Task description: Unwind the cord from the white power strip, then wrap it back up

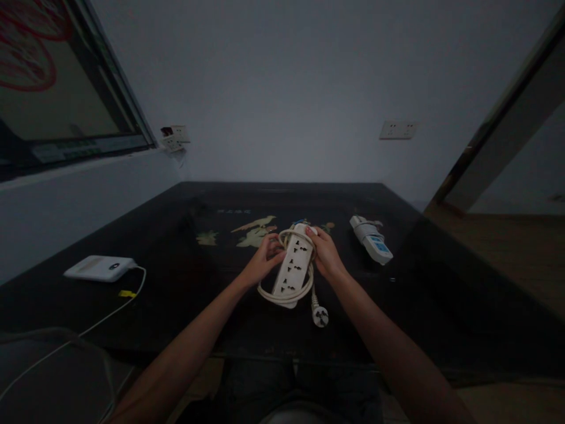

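Observation:
A white power strip (294,265) lies tilted over the dark table, its row of sockets facing up. Its pale cord (265,292) is looped around it, and the plug (320,317) hangs loose at the near right end. My right hand (326,252) is closed on the far right end of the strip, thumb on top. On the left side, my left hand (266,258) has curled fingers at the cord loop, with the thumb against the strip's edge. Poor light hides the exact contact of the left fingertips.
A second power strip (372,240) with a grey cord wound around it lies to the right. At left is a white power bank (102,268) with a cable and a yellow tag (127,293). Wall sockets (398,130) sit above the black table (176,318).

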Action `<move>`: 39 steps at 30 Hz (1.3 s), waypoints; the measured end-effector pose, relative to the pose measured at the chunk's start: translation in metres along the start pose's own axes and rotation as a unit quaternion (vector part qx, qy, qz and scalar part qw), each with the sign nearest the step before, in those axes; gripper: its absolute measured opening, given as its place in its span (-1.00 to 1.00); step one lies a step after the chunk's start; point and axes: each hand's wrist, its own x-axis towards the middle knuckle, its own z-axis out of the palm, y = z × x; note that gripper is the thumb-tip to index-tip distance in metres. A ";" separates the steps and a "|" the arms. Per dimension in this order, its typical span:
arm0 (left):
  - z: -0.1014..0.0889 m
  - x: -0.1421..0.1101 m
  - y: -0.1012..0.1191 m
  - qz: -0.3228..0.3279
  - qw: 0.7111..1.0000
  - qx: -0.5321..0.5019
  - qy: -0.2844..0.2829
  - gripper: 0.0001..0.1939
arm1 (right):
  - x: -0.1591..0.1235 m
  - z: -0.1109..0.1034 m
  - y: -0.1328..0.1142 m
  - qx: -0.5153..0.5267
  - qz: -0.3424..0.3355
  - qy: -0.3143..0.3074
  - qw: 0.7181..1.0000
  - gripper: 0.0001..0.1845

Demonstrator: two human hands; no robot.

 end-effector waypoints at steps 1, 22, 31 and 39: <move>0.000 0.000 0.001 -0.005 1.000 -0.002 -0.003 -0.48 | 0.000 0.000 0.000 0.003 0.001 0.000 1.000 -0.62; -0.008 -0.002 -0.015 -0.052 0.995 0.059 -0.064 -0.08 | 0.039 -0.048 0.001 0.052 -0.027 0.101 0.993 -0.64; 0.000 -0.001 -0.030 -0.040 0.999 0.029 0.014 0.03 | 0.035 -0.044 0.002 0.070 -0.028 0.104 0.992 -0.60; 0.002 -0.001 -0.030 -0.029 0.999 0.040 0.016 -0.08 | 0.030 -0.037 0.006 0.070 -0.039 0.104 0.991 -0.63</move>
